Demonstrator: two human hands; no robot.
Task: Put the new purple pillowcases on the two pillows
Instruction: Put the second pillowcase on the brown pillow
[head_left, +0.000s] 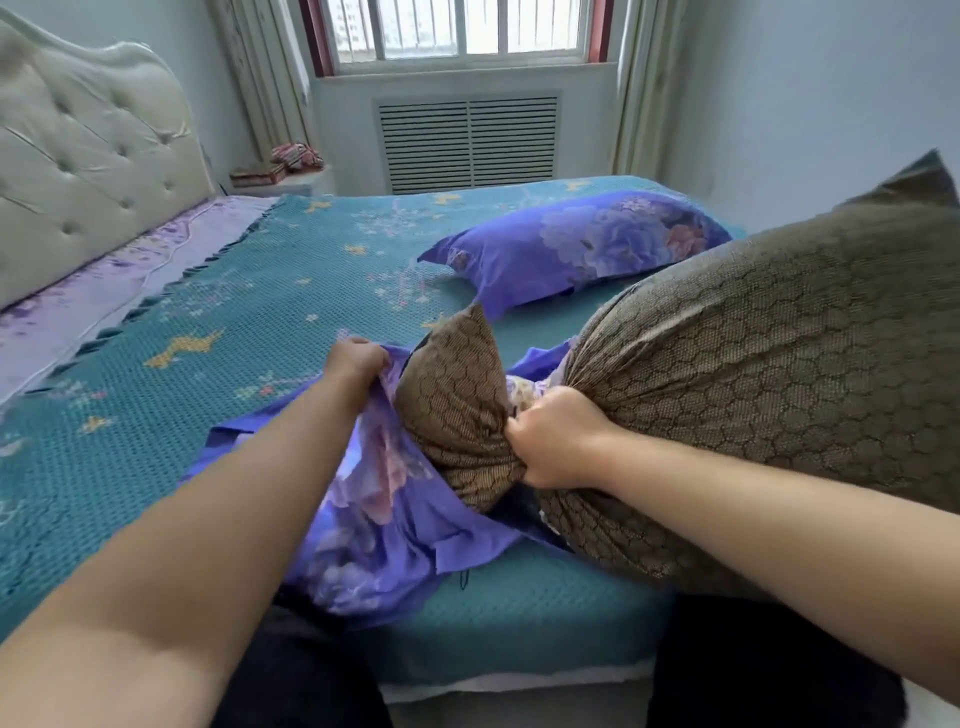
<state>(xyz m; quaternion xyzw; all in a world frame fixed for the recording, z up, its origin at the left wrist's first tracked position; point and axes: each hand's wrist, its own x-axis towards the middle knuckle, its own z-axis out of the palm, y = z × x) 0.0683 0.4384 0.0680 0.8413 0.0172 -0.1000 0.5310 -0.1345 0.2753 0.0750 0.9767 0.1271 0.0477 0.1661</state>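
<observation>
In the head view, the left hand (357, 358) grips the edge of the loose purple pillowcase (374, 525), its fingers curled into the cloth, while the right hand (558, 439) is clenched around the pinched middle of the brown pillow (727, 415), which sits near and to the right on the bed (218, 322). One corner of the pillow pokes up between the two hands, just beside the case's mouth. The risk, as I judge it, is that the bunched pillow catches on the opening, so the corner misses its pocket or the case twists; a hard pull by the left hand could also drag the cloth out of reach. Counted: two pillows, one bare and one already dressed (576, 244) lying farther off to the right; two purple cases, one on, one off; two hands.
</observation>
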